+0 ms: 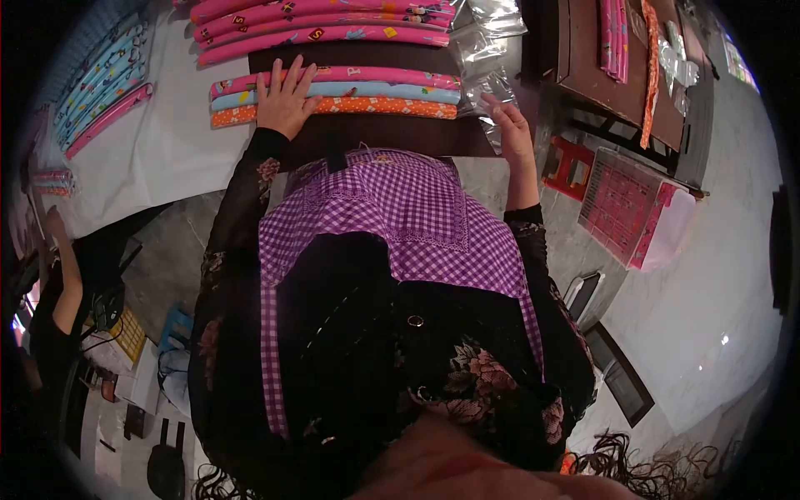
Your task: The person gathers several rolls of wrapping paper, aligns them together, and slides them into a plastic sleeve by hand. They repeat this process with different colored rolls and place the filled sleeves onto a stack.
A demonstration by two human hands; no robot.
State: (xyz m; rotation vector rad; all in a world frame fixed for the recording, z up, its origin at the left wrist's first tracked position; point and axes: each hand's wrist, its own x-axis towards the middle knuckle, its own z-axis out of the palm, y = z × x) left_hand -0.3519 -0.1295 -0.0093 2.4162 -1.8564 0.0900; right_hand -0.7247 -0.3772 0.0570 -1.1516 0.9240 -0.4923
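Three printed rolls lie side by side across the dark table top: a pink roll (367, 73), a light blue roll (375, 93) and an orange roll with white patterns (375, 107). My left hand (287, 98) rests flat on their left part, fingers spread. At their right end, a clear plastic sleeve (487, 82) hangs crumpled over the table's edge. My right hand (510, 125) pinches the sleeve's outer edge between thumb and fingertips.
Several pink rolls (325, 35) are stacked further back, with more clear plastic (492, 21) at their ends. Blue rolls (100, 83) lie on the white-covered table (179, 125) at left, where another person's arm (67, 275) shows. On the right are a brown cabinet (575, 50), red stool (569, 167) and pink-patterned box (625, 204).
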